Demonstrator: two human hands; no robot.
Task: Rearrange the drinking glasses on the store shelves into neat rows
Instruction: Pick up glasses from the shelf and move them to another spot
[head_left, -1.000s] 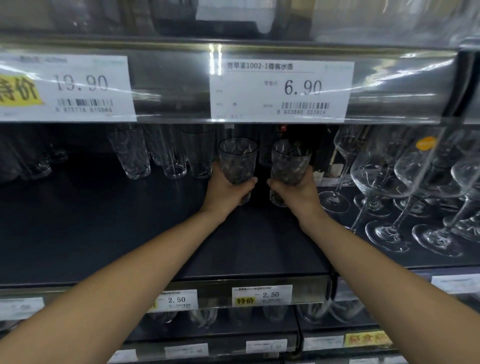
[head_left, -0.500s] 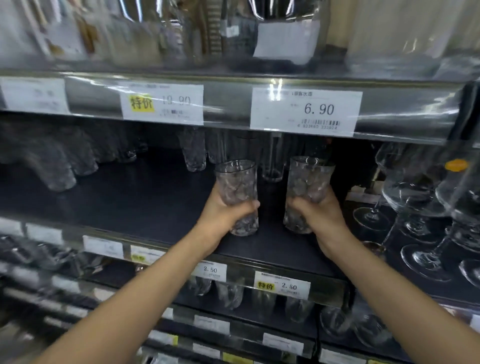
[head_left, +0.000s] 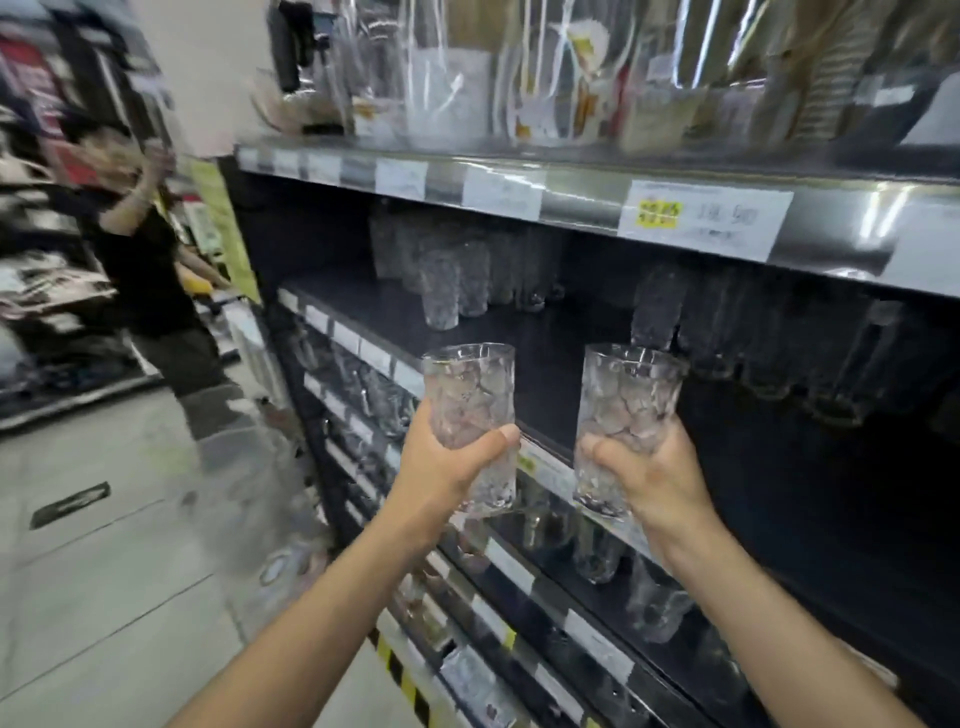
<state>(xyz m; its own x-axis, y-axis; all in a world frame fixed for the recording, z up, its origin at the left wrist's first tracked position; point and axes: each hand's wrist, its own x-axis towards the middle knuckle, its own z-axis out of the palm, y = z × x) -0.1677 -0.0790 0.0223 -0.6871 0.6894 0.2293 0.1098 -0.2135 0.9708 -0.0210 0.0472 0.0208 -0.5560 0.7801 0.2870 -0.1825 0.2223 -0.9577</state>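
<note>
Left hand: I am wrapping my left hand (head_left: 447, 470) round the bottom half of the left glass (head_left: 470, 400), with my thumb lying across the front.
Right hand: my right hand (head_left: 647, 480) is gripping the right glass (head_left: 626, 397) the same way, low down.
Where the glasses are: both are standing up straight in the air, side by side but not touching. They are hanging just in front of the dark shelf (head_left: 374, 306), not sitting on it.
Where they are going (only my guess): I am thinking they belong next to the bunch of glasses (head_left: 449, 280) at the back left, or by the row of glasses (head_left: 753, 343) on the right.
Doing it well: I am trying to hold both glasses straight and apart so they are not clinking. I am planning to put one down at a time, flat on its bottom. Then I am sliding it into line with the others, and I am letting go only when it is standing by itself.
Hard to see: the whole picture is smearing, so I am not able to count the glasses at the back.
Hidden: my fingers are hiding behind the glasses.
Price tag (head_left: 704, 218): the numbers are too blurry for reading.
Lower shelves (head_left: 524, 571): more glasses are sitting there, but they are fuzzy.
Top shelf (head_left: 571, 171): shiny wrapping is covering the things up there.
Person (head_left: 143, 254): someone is standing in the aisle, far off and blurry.
</note>
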